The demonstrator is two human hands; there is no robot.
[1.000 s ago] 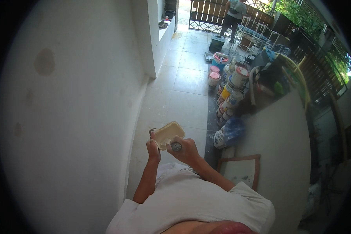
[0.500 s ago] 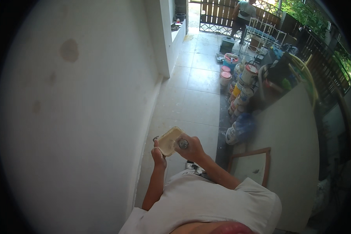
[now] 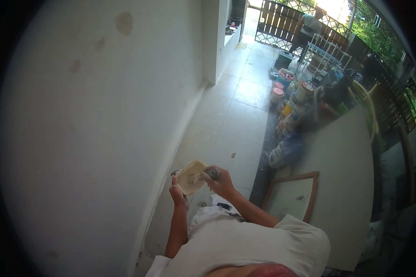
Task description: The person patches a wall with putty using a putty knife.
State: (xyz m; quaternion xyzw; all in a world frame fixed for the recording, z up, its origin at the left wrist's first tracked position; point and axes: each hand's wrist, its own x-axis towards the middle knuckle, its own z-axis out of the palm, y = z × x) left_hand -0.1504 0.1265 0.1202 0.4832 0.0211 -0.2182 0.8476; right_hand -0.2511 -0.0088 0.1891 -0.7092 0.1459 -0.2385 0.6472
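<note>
A shallow cream tray (image 3: pixel 196 168) with rounded corners is held tilted in front of my body. My left hand (image 3: pixel 179 196) grips it from the lower left, fingers partly hidden beneath. A small grey piece (image 3: pixel 174 172) sticks out by the tray's left edge; I cannot make out what it is. My right hand (image 3: pixel 222 182) is closed round a tool with a rounded grey handle end (image 3: pixel 213 173). The tool's other end reaches toward the tray and is hidden by my fingers. Greyish smears show inside the tray.
On the left rises a pale wall with brownish stains (image 3: pixel 124 23). Paint buckets (image 3: pixel 305 91) line the right side of the tiled floor (image 3: pixel 217 120). A large board (image 3: pixel 342 184) and a wood-framed panel (image 3: pixel 289 196) lean nearby. Another person (image 3: pixel 309 25) stands near the gate.
The whole view has swung, so the wall stains and buckets sit farther right. The tray and both hands appear slightly lower and farther left. Both hands keep their holds.
</note>
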